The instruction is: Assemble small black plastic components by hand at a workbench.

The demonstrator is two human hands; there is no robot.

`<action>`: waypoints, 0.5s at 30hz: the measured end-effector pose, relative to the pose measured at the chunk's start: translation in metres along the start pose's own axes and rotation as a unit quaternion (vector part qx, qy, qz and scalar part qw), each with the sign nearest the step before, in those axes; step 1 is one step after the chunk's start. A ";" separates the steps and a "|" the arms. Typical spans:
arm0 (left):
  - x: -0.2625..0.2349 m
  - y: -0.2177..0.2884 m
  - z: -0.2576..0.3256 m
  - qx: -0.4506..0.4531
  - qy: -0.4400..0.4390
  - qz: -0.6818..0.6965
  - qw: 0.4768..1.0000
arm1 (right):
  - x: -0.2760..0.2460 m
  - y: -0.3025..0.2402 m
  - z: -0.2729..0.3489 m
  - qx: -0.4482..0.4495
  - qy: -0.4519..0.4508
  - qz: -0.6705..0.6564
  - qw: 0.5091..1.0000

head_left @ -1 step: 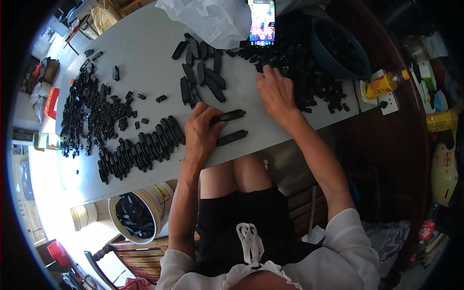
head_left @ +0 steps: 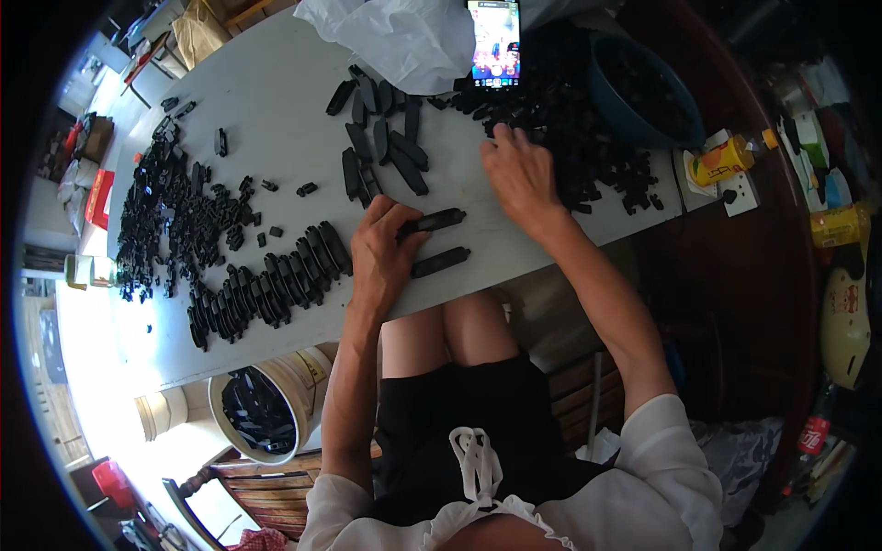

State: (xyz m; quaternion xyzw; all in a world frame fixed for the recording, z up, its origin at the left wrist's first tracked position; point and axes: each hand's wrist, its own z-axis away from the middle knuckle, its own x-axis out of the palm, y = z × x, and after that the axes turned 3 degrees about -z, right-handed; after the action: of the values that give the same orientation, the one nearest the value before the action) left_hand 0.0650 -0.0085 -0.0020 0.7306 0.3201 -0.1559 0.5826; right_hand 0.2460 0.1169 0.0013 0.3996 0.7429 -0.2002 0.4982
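My left hand (head_left: 384,246) is closed around one end of a long black plastic piece (head_left: 441,220) held just over the table's front part. A second, similar black piece (head_left: 442,262) lies beside it, nearer the edge. My right hand (head_left: 522,176) reaches to the left border of a heap of small black parts (head_left: 588,165). Its fingers are bent downward and drawn together; their tips are hidden, so what they pinch does not show. Beyond my left hand several long black pieces (head_left: 381,138) lie loosely grouped.
Left of my left hand runs a row of black pieces (head_left: 266,289), with a spread of small black parts (head_left: 175,202) behind. A lit phone (head_left: 496,46), white plastic bag (head_left: 395,41) and blue basin (head_left: 602,92) stand at the back. Below the table sits a bucket (head_left: 299,404).
My right hand has shifted very slightly to the left at the heap. The left hand keeps its hold on the long black piece.
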 end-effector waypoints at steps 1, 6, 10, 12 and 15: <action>0.000 0.000 0.000 0.004 -0.002 -0.003 1.000 | 0.003 -0.001 -0.001 -0.035 0.024 0.007 0.999; 0.003 0.000 0.000 0.002 0.002 -0.003 1.000 | 0.006 -0.001 -0.003 -0.107 0.069 -0.030 0.991; 0.003 -0.001 0.001 0.003 0.004 -0.010 1.000 | 0.009 -0.004 -0.010 -0.077 0.088 -0.053 0.992; 0.002 -0.001 0.003 0.006 0.007 0.003 1.000 | 0.009 -0.005 -0.012 -0.027 0.095 -0.148 0.984; -0.004 0.004 0.001 0.012 0.037 -0.003 0.999 | -0.024 -0.014 -0.010 0.115 -0.009 -0.455 0.883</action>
State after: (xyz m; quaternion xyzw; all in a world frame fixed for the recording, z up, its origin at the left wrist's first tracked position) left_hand 0.0649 -0.0114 0.0030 0.7416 0.3417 -0.1344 0.5614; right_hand 0.2338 0.1060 0.0256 0.0704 0.8104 -0.4925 0.3095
